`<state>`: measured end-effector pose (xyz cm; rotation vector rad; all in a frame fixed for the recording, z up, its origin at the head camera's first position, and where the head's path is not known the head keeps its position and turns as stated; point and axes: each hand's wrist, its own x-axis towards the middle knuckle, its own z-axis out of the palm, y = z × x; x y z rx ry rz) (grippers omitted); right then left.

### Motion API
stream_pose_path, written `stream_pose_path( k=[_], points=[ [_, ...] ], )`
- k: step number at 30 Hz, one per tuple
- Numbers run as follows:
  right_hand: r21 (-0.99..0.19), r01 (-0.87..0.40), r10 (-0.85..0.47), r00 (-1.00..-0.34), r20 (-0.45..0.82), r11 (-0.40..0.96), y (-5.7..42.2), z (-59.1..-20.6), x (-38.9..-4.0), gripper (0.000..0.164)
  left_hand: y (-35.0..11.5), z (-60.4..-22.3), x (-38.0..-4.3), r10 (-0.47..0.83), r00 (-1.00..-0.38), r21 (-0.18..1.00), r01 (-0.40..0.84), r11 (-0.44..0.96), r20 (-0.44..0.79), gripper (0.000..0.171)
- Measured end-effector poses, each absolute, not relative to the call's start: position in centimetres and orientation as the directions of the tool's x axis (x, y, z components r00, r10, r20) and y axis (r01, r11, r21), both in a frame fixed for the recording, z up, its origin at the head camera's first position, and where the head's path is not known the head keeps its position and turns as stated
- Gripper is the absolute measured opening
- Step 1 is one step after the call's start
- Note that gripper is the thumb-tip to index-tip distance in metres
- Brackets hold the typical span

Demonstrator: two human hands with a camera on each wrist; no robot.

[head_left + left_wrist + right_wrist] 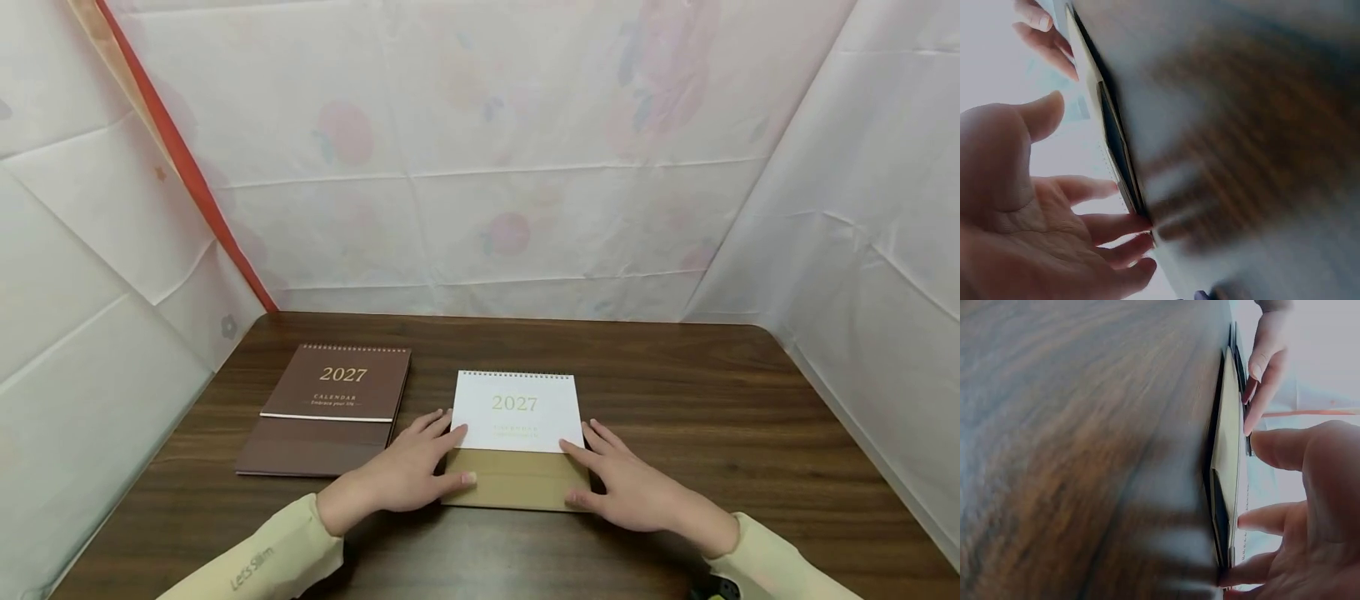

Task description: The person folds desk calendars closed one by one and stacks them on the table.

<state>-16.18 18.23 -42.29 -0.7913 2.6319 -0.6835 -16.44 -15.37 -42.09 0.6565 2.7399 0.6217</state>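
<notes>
A desk calendar (pixel 517 408) with a white cover marked 2027 and a gold lower flap (pixel 517 479) lies flat, its spiral binding at the far edge. My left hand (pixel 408 471) rests at its left side, fingers spread, with the index tip at the white cover and the thumb over the flap. On the opposite side, my right hand (pixel 637 492) mirrors this, its fingers extended along the right edge. Both wrist views show the calendar (pixel 1094 75) edge-on, low against the table, with a narrow gap between its layers. Neither hand curls round it.
To the left lies a brown 2027 desk calendar (pixel 341 383), also spiral-bound, near my left hand. The dark wood table (pixel 675 375) has rounded far corners. Pale patterned sheets (pixel 480 167) hang behind it and on both sides, with a red strip (pixel 187 167) at left.
</notes>
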Motion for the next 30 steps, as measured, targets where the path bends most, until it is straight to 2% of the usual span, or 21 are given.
stream_pose_path(
  k=[7, 10, 16, 19, 24, 30],
  points=[
    [-0.525, -0.452, -0.601, -0.785, -0.149, 0.721, 18.4, -42.3, -16.2, 0.076, -15.1, -41.7, -17.2, 0.419, -0.907, 0.625, 0.304, 0.719, -0.042, 0.077],
    [-0.546, -0.435, -0.598, -0.786, -0.158, 0.716, 18.5, -42.2, -16.3, 0.077, -14.7, -41.6, -17.4, 0.323, -0.945, 0.73, 0.189, 0.657, -0.045, 0.076],
    [-0.595, -0.418, -0.587, -0.802, -0.113, 0.686, 18.9, -41.6, -16.6, 0.072, -14.2, -41.6, -17.9, 0.133, -0.986, 0.909, -0.036, 0.416, -0.1, 0.07],
    [-0.627, -0.394, -0.569, -0.816, -0.097, 0.672, 18.9, -41.4, -16.7, 0.068, -14.1, -41.9, -18.3, 0.105, -0.988, 0.945, -0.077, 0.317, -0.115, 0.066],
    [-0.699, -0.282, -0.485, -0.868, -0.105, 0.657, 18.8, -41.5, -16.6, 0.066, -14.4, -42.3, -18.8, 0.12, -0.982, 0.979, -0.127, 0.16, -0.147, 0.06],
    [-0.858, -0.111, -0.344, -0.935, -0.08, 0.501, 18.1, -41.4, -16.8, 0.06, -15.3, -42.3, -19.2, 0.127, -0.977, 0.985, -0.17, 0.014, -0.17, 0.055]
  ],
)
